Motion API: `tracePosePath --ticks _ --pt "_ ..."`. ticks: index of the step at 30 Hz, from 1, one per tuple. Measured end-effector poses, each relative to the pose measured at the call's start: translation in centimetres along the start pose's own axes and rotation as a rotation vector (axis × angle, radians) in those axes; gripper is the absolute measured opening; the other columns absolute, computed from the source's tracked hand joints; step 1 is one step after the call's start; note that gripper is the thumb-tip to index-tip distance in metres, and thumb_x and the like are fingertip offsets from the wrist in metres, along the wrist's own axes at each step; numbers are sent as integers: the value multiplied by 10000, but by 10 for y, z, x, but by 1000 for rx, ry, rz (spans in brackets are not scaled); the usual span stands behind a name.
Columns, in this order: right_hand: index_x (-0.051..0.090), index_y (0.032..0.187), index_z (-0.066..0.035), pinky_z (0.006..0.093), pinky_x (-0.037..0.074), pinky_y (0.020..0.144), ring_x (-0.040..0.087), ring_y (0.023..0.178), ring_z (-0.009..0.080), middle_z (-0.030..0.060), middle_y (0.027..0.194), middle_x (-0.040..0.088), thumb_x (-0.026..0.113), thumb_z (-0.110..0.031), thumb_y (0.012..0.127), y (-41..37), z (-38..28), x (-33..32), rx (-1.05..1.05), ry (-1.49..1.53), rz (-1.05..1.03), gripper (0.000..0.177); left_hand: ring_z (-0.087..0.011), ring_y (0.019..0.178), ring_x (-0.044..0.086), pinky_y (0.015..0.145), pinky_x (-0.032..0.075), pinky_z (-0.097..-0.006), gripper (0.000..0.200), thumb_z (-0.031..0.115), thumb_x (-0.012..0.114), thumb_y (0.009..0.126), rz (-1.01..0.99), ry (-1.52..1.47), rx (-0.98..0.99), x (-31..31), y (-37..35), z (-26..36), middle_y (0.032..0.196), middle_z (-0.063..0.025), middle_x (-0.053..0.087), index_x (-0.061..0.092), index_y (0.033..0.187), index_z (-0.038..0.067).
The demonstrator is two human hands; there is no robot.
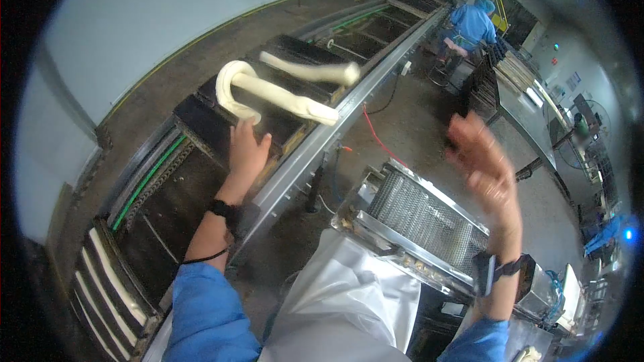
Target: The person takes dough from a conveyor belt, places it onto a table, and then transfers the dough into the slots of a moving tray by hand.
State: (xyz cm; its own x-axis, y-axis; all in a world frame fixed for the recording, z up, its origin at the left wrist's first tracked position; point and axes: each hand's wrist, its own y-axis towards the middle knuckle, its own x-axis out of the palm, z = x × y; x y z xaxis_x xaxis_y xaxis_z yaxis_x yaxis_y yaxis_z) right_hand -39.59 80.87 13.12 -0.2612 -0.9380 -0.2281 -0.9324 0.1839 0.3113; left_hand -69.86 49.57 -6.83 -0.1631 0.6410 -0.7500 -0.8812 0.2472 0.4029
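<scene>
My left hand (248,151) reaches over the conveyor, its fingertips at the near end of a pale dough strip (226,87) that bends in a hook. Thumb and fingers are apart, and it does not appear to grip the dough. A second dough strip (285,99) runs from inside the bend towards the metal rail. Behind them lies another thick dough strip (308,70). These pieces rest on dark trays (200,119). My right hand (484,161), smeared by motion, is raised to the right above the floor, fingers stretched out and nothing visible in it.
A metal mesh belt machine (422,208) stands before me, right of the conveyor rail (295,177). At lower left, a tray (149,322) holds several dough strips. A person in blue (469,27) sits farther along the line, near a metal table (526,107). A red cable (379,137) hangs by the rail.
</scene>
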Motion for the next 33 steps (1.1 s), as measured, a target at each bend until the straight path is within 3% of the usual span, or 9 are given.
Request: tracePosePath --ticks 3,7,15,21,24,25,26,27,33 --pt "425 1434 -37 428 334 1136 401 1367 275 152 1465 441 699 -96 811 -60 50 10 266 97 -91 683 -482 1330 331 1126 261 -505 591 196 648 862 160 -40 136 -13 27 -29 1415 -306 382 417 1369 1" --pt "517 1339 -1 392 461 1033 567 1190 267 161 1280 603 631 3 791 -143 91 35 630 129 209 560 -463 1326 352 1116 287 -499 619 167 647 846 185 -4 61 -20 90 -71 1417 -326 372 403 1393 9" --pt "539 1275 37 380 499 914 622 1059 262 164 1153 634 654 -108 826 -293 106 43 767 232 754 486 -414 1198 517 1033 405 -440 656 258 704 774 119 52 -225 -47 144 -133 1291 -270 539 478 1332 -2" --pt "556 1248 13 352 502 867 629 1006 226 133 1119 649 653 -117 839 -294 117 25 822 181 719 439 -271 870 631 773 500 -388 566 300 739 711 62 -351 -407 -86 143 -191 980 -171 633 553 1103 -63" --pt "610 1183 25 313 514 842 612 918 171 92 1055 667 567 55 815 -264 125 12 797 186 660 373 -184 772 610 650 508 -325 264 181 654 872 331 -1232 -412 -146 80 -75 928 -95 614 569 1035 -9" --pt "614 1178 23 309 511 840 611 916 168 87 1049 669 570 51 814 -253 126 8 776 148 623 368 -155 760 584 681 503 -301 256 222 648 900 391 -1299 -346 -154 82 -98 880 -62 587 573 1038 20" --pt "618 1173 22 305 509 838 611 915 166 81 1043 670 573 47 813 -241 128 5 750 114 588 364 -146 758 568 703 498 -292 248 244 636 920 415 -926 -119 -176 55 -67 843 -44 567 572 1034 34" --pt "626 1157 16 305 507 837 612 917 175 83 1043 669 574 45 817 -228 124 5 723 94 571 345 -146 754 569 703 503 -298 258 245 620 938 544 -1346 -385 -193 53 -53 863 -56 582 567 1063 26" --pt "557 1235 17 304 481 882 614 999 174 90 1135 641 661 -65 851 -198 147 -36 664 -43 372 406 -275 765 622 684 561 -416 381 284 518 1000 590 -1290 -766 -235 -11 -140 983 -175 597 481 1188 -45"
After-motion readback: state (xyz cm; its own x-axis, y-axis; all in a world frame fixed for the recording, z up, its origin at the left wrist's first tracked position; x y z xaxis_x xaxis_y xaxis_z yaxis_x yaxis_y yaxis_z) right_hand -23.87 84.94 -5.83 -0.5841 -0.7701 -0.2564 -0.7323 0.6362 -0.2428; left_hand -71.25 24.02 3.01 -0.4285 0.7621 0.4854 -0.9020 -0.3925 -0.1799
